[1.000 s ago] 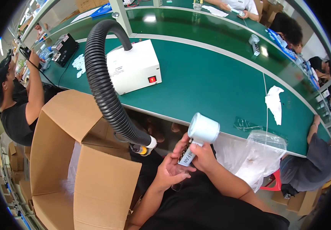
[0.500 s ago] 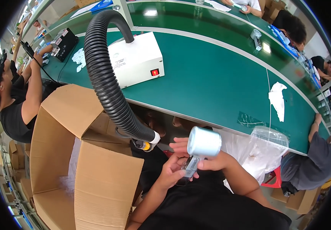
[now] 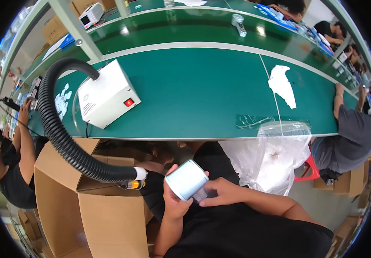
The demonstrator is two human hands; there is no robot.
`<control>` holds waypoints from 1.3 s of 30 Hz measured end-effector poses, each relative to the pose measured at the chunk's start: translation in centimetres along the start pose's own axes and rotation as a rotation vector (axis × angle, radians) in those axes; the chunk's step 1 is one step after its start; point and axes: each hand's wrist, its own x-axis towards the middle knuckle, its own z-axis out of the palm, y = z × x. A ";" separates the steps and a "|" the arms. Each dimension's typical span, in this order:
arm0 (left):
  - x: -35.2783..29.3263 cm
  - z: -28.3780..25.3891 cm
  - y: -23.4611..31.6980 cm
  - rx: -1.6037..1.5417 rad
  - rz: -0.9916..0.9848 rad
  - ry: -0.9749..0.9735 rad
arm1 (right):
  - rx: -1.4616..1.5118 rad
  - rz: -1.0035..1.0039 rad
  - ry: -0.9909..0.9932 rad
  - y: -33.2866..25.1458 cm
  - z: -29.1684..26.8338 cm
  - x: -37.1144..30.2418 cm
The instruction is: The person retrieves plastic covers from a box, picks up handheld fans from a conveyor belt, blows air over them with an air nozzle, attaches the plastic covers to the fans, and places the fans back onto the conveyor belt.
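Above my lap, I hold a pale blue handheld device (image 3: 187, 179) with a round, drum-shaped head and a short, partly clear handle. My left hand (image 3: 173, 198) is wrapped round the head from its left side, thumb below and fingers behind. At the handle end, my right hand (image 3: 222, 191) pinches with thumb and fingers, hiding part of the handle. Just left of my left hand hangs the white and yellow nozzle end (image 3: 139, 175) of a black corrugated hose (image 3: 61, 129).
The hose joins a white box machine (image 3: 108, 96) on the green bench (image 3: 194, 90). An open cardboard box (image 3: 112, 223) stands at my left. A clear plastic bag (image 3: 275, 159) hangs off the bench edge; a white cloth (image 3: 282, 86) lies beyond. Co-workers sit on both sides.
My view has swung left and the device has turned, its head now tilted to the left. My left hand has gone from the handle to the head; my right hand now grips the handle.
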 end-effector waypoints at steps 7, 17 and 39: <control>0.5 -0.6 2.3 -0.358 -0.126 -0.071 | -0.071 -0.078 0.156 -0.8 -2.6 -1.8; -4.1 -2.7 0.3 -0.590 -0.282 0.128 | 0.047 -0.093 0.374 -0.3 -2.3 -3.1; -4.5 -2.5 1.4 0.054 -0.119 0.207 | -0.554 -0.384 0.268 0.5 -2.4 -2.7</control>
